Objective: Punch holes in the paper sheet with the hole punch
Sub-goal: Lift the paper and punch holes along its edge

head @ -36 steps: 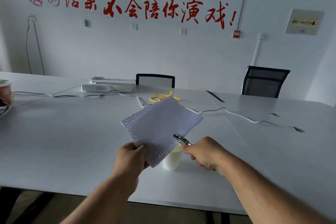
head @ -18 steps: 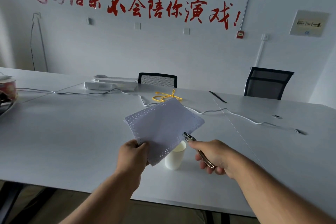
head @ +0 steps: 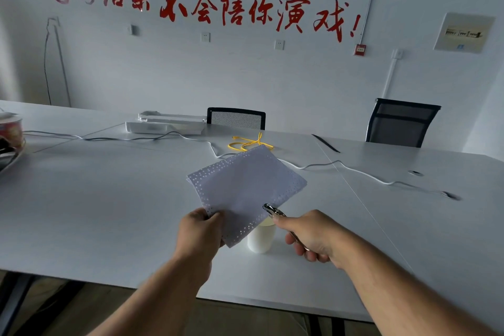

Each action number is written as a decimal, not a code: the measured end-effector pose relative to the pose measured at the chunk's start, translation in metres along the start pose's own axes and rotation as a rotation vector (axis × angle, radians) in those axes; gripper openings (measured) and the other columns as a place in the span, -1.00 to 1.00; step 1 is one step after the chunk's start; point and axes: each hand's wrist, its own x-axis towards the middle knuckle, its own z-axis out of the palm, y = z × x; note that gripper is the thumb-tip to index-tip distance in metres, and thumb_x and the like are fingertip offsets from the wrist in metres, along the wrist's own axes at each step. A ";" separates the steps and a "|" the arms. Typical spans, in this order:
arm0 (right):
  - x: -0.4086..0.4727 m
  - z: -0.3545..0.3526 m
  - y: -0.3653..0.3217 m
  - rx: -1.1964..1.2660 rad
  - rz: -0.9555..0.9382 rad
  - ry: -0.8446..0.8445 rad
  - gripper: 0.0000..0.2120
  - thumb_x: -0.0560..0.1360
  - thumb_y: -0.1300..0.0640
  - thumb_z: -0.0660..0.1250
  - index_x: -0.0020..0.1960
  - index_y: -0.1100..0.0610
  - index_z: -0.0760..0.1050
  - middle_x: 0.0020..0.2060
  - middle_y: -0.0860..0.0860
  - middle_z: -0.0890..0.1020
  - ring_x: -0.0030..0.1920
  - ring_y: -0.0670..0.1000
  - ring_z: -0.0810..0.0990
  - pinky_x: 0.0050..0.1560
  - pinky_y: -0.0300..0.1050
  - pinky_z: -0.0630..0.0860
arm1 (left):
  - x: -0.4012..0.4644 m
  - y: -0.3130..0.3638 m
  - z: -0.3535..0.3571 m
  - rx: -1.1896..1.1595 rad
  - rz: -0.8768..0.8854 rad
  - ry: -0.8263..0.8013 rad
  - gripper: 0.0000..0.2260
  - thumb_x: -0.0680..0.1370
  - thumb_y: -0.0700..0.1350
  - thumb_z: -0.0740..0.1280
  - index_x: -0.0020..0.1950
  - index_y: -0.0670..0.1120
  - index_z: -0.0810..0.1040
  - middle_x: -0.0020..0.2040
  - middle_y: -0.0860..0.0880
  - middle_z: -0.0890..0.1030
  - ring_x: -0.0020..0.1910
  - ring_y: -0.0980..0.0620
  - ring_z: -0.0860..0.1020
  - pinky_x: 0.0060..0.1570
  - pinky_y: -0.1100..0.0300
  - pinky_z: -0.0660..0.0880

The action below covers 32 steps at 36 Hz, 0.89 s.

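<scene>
Head view: thin perforated paper sheet (head: pixel 245 185), seemingly folded.

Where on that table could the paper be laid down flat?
Bare table spreads left of the left hand, up to the white cable. More lies right of the right hand. It's crowded beneath the paper sheet, around the white cup.

Single head-worn view, wide-angle, set above the near edge of the white desk (head: pixel 81 213) and facing forward and slightly down. Close on the left hand (head: pixel 200 229) and right hand (head: pixel 311 234), forearms entering from the bottom edge. Farther off, across the desk's far edge: two black chairs (head: pixel 236 118) and the wall with red lettering (head: pixel 201 5).
</scene>
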 end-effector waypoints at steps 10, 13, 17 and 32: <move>0.001 0.002 0.002 0.016 0.003 0.019 -0.45 0.41 -0.38 0.37 -0.21 0.14 0.62 -0.41 0.05 0.52 -0.52 0.01 0.31 -0.39 -0.16 0.24 | 0.005 -0.006 0.001 -0.012 0.008 -0.002 -0.78 0.52 -0.37 0.26 -0.07 -0.26 0.71 0.01 -0.39 0.73 -0.18 -0.15 0.62 0.07 -0.33 0.61; 0.002 0.003 0.003 0.019 0.006 0.017 -0.45 0.41 -0.39 0.37 -0.22 0.14 0.61 -0.41 0.05 0.52 -0.53 0.01 0.31 -0.39 -0.15 0.24 | 0.005 -0.007 0.001 -0.015 0.012 0.001 -0.78 0.52 -0.37 0.26 -0.06 -0.26 0.71 0.05 -0.40 0.70 -0.17 -0.15 0.62 0.08 -0.32 0.61; 0.004 0.003 0.004 0.004 -0.013 0.036 -0.45 0.40 -0.38 0.37 -0.22 0.15 0.59 -0.44 0.05 0.49 -0.57 0.01 0.27 -0.44 -0.16 0.19 | 0.005 -0.008 0.002 -0.016 0.010 -0.011 -0.77 0.53 -0.39 0.25 -0.06 -0.25 0.71 -0.03 -0.33 0.76 -0.20 -0.14 0.64 0.03 -0.20 0.66; 0.004 -0.010 0.012 0.120 0.042 0.064 -0.28 0.44 -0.41 0.29 -0.01 0.29 0.68 -0.35 0.12 0.67 -0.40 0.10 0.53 -0.52 -0.22 0.19 | 0.006 -0.013 0.001 -0.030 0.023 0.025 -0.80 0.46 -0.36 0.24 -0.10 -0.30 0.68 -0.28 -0.14 0.64 -0.25 -0.08 0.55 -0.14 -0.02 0.55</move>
